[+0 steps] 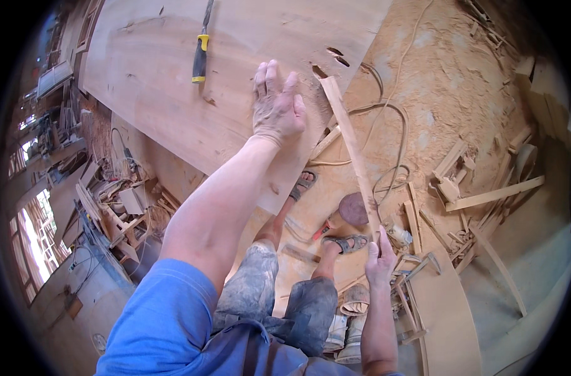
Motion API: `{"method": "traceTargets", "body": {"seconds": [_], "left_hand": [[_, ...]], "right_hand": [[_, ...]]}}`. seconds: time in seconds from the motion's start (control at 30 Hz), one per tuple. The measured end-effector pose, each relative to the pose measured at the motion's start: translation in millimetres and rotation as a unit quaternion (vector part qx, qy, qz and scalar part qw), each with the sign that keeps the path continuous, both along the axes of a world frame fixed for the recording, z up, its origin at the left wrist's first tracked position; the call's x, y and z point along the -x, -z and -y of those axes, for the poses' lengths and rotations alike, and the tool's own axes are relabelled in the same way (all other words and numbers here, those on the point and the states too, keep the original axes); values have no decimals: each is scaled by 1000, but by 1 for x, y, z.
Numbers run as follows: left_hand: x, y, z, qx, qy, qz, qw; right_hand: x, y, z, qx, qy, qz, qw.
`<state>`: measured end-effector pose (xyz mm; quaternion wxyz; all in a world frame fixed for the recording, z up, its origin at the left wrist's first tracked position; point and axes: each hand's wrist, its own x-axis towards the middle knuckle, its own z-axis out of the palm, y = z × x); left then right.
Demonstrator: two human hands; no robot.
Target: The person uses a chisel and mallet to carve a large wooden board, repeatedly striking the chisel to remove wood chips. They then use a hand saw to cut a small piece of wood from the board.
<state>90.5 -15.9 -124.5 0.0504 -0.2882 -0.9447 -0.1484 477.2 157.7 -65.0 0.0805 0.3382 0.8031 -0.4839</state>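
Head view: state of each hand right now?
Left hand: open, flat on the big wooden board, holding nothing.
Right hand: closed on the lower end of a long thin wood strip.

- large pale wooden panel (172,94): broad, flat, dusted with sawdust, left hand (276,103) pressed flat near its edge
- long thin wooden strip (354,156): leaning diagonally against panel edge, lower end gripped by right hand (381,260)

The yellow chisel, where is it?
The chisel lies at the top of the head view on the big wooden board, just left of the left hand pressed flat on that board.
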Motion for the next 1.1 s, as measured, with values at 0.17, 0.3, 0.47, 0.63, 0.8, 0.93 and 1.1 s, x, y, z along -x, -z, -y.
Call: {"method": "traceTargets", "body": {"seconds": [0.17, 0.3, 0.47, 0.63, 0.8, 0.93, 1.1], "left_hand": [[-1, -5, 0, 5, 47, 10, 999], [1, -7, 0, 26, 74, 31, 996], [-1, -5, 2, 34, 72, 46, 996], [0, -8, 2, 44, 68, 48, 996], [0, -13, 0, 55, 62, 52, 995], [0, -13, -1, 60, 51, 43, 996], [-1, -13, 0, 28, 42, 45, 998]], "right_hand": [[26, 4, -15, -48, -31, -8, 998], [32, 3, -19, -28, -34, 4, 999], [36, -2, -26, -50, -47, 32, 997], [42, 1, -37, -75, -68, 26, 995], [51, 18, -36, 101, 34, 40, 993], [64, 33, -43, 193, 100, 51, 975], [44, 19, -65, 269, 202, 45, 940]]}}
